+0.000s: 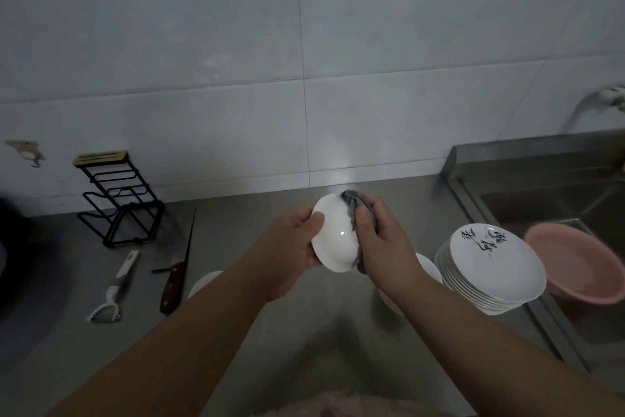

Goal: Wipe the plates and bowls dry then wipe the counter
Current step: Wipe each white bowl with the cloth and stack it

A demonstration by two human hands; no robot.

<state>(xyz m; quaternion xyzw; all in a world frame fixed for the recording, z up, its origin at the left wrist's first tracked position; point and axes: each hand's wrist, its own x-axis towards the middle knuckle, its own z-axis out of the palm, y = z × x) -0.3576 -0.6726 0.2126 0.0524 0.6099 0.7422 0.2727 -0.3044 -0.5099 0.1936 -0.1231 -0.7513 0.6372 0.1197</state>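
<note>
While left hand (293,241) fingers cup white bowl (334,236), base toward camera, right hand (380,241) fingers pinch grey cloth (351,205)

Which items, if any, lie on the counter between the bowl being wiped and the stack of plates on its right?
Only one thing shows there: a white bowl, mostly hidden under the right hand that presses the grey cloth on the held bowl. The left hand grips that bowl. The stack of plates stands beyond.

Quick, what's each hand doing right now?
Left hand: holding the white bowl.
Right hand: gripping the grey cloth against the bowl.
</note>
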